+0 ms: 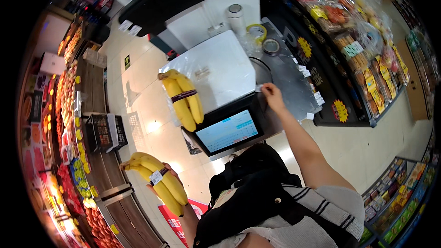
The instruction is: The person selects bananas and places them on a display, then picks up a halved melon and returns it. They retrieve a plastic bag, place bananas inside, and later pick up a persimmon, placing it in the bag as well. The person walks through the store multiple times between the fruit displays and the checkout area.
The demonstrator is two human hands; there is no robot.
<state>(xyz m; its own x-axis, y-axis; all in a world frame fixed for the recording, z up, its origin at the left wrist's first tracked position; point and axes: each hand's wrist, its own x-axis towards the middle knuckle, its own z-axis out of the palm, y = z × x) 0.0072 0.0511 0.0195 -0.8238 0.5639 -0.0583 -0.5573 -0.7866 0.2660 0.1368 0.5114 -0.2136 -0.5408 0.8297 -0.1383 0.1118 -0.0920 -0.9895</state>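
My left hand [174,172] is wrapped round a bunch of bananas [146,165], low at the left. A dark band circles these bananas, and a white label [156,177] sits on it. A second banded bunch of bananas [179,105] lies on the left edge of the weighing scale's plate [216,69]. My right hand [274,96] is at the scale's right side, finger and thumb pinched on a small white label [259,88]. Below the plate, the scale's touch screen [227,131] is lit.
Behind the scale stand a white flask [235,18], a yellow tape roll [257,32] and a darker tape roll [271,46]. Bagged goods fill a rack [372,105] at right. Fruit shelves [85,142] and a black crate [98,133] line the left. A black bag [252,179] hangs at my front.
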